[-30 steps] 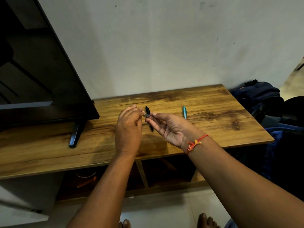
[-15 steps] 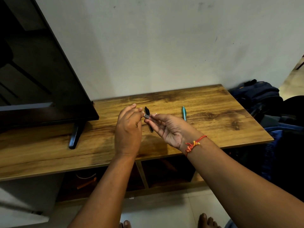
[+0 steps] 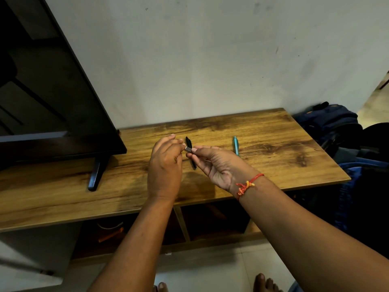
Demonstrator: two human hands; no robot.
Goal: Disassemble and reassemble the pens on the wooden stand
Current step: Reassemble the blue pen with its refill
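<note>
Left hand [image 3: 165, 165] and right hand [image 3: 219, 165] meet fingertip to fingertip, both pinching a small grey part [image 3: 188, 149]; most of it is hidden by the fingers. Black pen [image 3: 188, 142] sits just behind the fingertips with its middle covered; can't tell if it's held or lying on the surface [image 3: 273, 144]. Blue pen [image 3: 236, 145] lies on the surface just beyond the right hand, its near end at the knuckles. Any print on the pens is too small to read. Red thread [image 3: 246, 185] on the right wrist. TV [image 3: 52, 102] left of the hands, cut off by the frame. Bag [image 3: 328, 121] at right, dark and partly cut off.
</note>
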